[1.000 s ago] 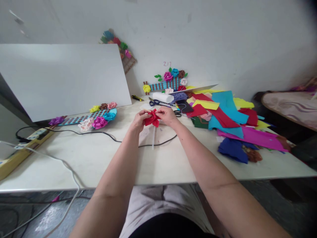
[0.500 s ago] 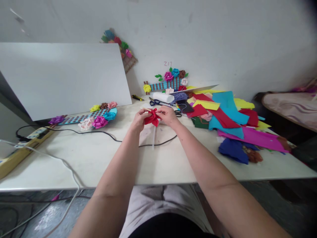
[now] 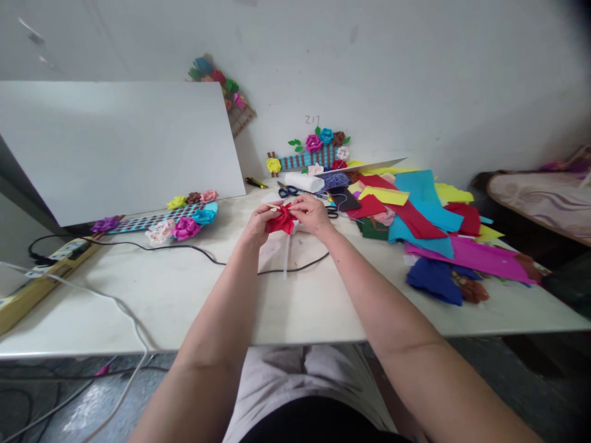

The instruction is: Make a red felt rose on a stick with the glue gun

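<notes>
A small red flower with pointed petals, apparently of crinkled paper [image 3: 285, 223], is sitting between your hands, above the middle of the white tabletop [image 3: 194, 307]. Your left hand [image 3: 259, 224] is gripping its left side, thumb and fingers closing on the petals. Your right hand [image 3: 311, 215] is pinching its right side between thumb and fingertips, which are leaving little gap; the exact contact is too small to make out.

Just below the flower, a narrow, translucent whitish strip [image 3: 285, 261] is lying on the table, and a thin black cable [image 3: 184, 247] is running across behind your forearms. Beyond your hands, scissors with dark blue handles [image 3: 289, 191] are resting near a thick white roll [image 3: 303, 181], with a bundle of bluish-purple yarn [image 3: 335, 179] lying just beside the roll.

To your right, a loose pile of coloured sheets [image 3: 425, 197] is spreading over the table, showing red, yellow, turquoise and magenta. To your left, a blue-and-brown woven panel [image 3: 145, 223] is bearing colourful flowers, and a large white board [image 3: 124, 147] is standing behind it.
</notes>
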The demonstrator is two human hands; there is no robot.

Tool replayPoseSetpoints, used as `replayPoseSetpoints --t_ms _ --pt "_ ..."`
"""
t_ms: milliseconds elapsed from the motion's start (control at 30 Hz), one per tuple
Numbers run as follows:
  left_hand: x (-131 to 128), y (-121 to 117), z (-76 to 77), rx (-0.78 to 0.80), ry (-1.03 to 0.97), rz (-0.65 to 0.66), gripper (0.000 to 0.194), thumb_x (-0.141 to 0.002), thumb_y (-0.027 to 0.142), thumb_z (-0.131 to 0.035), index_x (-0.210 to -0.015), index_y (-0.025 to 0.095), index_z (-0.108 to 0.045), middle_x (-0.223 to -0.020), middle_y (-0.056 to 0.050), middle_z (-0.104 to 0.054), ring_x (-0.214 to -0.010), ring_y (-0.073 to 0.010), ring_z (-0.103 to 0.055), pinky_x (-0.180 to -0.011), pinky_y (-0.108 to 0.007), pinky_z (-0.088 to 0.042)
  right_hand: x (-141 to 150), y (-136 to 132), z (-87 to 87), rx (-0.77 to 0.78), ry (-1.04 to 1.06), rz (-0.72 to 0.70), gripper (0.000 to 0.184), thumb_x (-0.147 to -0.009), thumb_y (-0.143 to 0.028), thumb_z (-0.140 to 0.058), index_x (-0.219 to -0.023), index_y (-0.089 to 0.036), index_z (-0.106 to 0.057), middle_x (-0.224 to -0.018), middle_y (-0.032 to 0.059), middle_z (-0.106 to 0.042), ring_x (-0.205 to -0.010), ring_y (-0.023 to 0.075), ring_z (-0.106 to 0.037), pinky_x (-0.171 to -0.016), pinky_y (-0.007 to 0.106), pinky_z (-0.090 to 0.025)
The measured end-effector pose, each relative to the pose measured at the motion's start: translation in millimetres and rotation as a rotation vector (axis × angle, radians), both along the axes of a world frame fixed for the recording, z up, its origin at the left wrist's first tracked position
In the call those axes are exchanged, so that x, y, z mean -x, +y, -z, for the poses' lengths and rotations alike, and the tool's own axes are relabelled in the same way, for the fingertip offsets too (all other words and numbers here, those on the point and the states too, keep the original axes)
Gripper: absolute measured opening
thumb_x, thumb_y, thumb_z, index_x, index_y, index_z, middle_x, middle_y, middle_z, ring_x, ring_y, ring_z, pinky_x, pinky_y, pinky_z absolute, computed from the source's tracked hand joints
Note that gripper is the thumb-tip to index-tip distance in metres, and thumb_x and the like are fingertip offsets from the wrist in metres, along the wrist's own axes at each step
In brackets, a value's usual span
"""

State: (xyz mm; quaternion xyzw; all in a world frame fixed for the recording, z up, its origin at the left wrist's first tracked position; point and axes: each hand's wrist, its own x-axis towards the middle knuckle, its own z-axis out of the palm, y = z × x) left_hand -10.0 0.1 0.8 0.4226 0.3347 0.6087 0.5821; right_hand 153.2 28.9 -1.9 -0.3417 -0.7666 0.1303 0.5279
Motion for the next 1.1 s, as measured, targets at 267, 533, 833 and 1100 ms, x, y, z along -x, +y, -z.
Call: replayPoseSetpoints --t_ms 267,533,833,1100 --pt "0.0 -0.1 0.5 -0.007 0.005 -0.010 0.031 -0.052 0.014 -0.070 -0.083 0.014 -0.070 -0.071 -0.004 -0.069 -0.064 -0.0167 -0.063 -0.060 -0.028 -0.051 0.7 -0.8 0.7 -0.038 0.008 0.013 0.011 -0.074 -0.017 -0.067 -0.073 -0.023 -0.076 -0.092 0.0022 -0.066 -0.078 0.0146 -0.061 -0.073 0.029 -0.051" --pt "1.7 3.3 1.7 -0.084 0.032 0.020 0.024 -0.049 0.016 -0.073 -0.073 0.014 -0.072 -0.067 -0.004 -0.069 -0.061 -0.0162 -0.061 -0.059 -0.028 -0.049 0.9 -6.2 -1.8 -0.032 -0.027 0.050 0.010 -0.075 -0.017 -0.066 -0.071 -0.022 -0.075 -0.102 0.0031 -0.065 -0.078 0.0147 -0.061 -0.072 0.030 -0.050" --pt "1.1 1.3 0.8 -0.131 0.035 0.001 0.024 -0.049 0.018 -0.075 -0.073 0.013 -0.073 -0.076 -0.005 -0.071 -0.065 -0.0156 -0.063 -0.062 -0.028 -0.049 0.2 -7.6 -3.1 -0.050 -0.038 0.047 0.012 -0.075 -0.014 -0.066 -0.070 -0.021 -0.074 -0.102 0.0032 -0.065 -0.073 0.0135 -0.058 -0.070 0.029 -0.048" --pt "0.1 1.4 2.0 -0.171 0.055 -0.065 0.018 -0.053 0.025 -0.078 -0.068 0.015 -0.073 -0.075 -0.005 -0.070 -0.068 -0.0159 -0.062 -0.066 -0.028 -0.049 -0.7 0.2 2.2 -0.040 0.042 -0.067 0.011 -0.074 -0.013 -0.066 -0.068 -0.021 -0.071 -0.092 0.0036 -0.064 -0.074 0.0136 -0.059 -0.067 0.028 -0.049"
